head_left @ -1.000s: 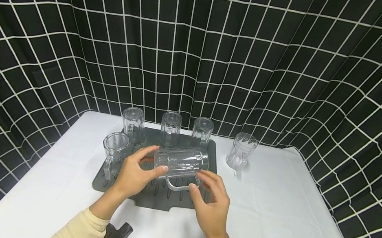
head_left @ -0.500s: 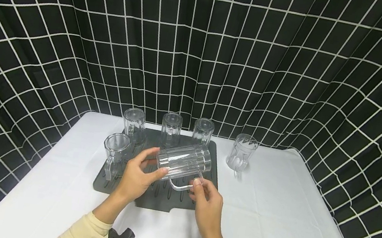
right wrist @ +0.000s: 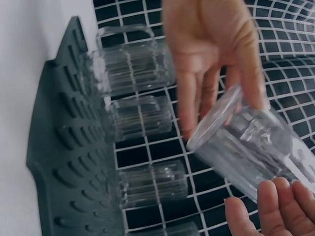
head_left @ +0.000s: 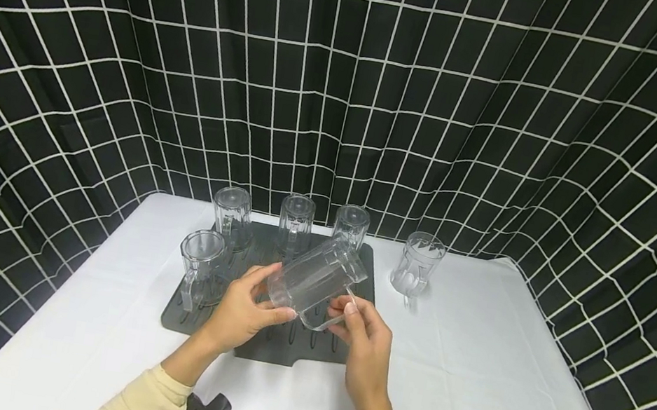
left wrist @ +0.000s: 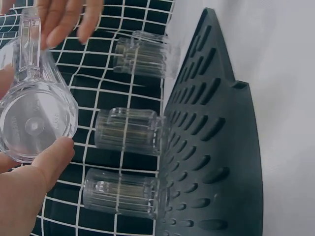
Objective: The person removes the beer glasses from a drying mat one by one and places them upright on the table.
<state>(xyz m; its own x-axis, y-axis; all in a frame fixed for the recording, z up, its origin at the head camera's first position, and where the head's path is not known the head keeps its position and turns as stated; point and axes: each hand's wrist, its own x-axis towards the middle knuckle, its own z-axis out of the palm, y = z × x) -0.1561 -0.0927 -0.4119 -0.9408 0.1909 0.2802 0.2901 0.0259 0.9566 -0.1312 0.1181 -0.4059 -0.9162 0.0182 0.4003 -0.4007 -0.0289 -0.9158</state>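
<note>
Wide-curved, my left hand (head_left: 239,312) clamped the base end of the clear mug (head_left: 314,279) between thumb and fingers, while my right hand (head_left: 369,342) pinched its handle (left wrist: 30,49). I judged that the smooth wall could slip if either hold loosened during the tilt. The mug hung slanted above the grey drying mat (head_left: 271,354); swung farther back, its mouth might have knocked the inverted mug (head_left: 353,220) at the mat's back right. Beyond, an upright mug (head_left: 420,261) stood on the table (head_left: 469,375).
</note>
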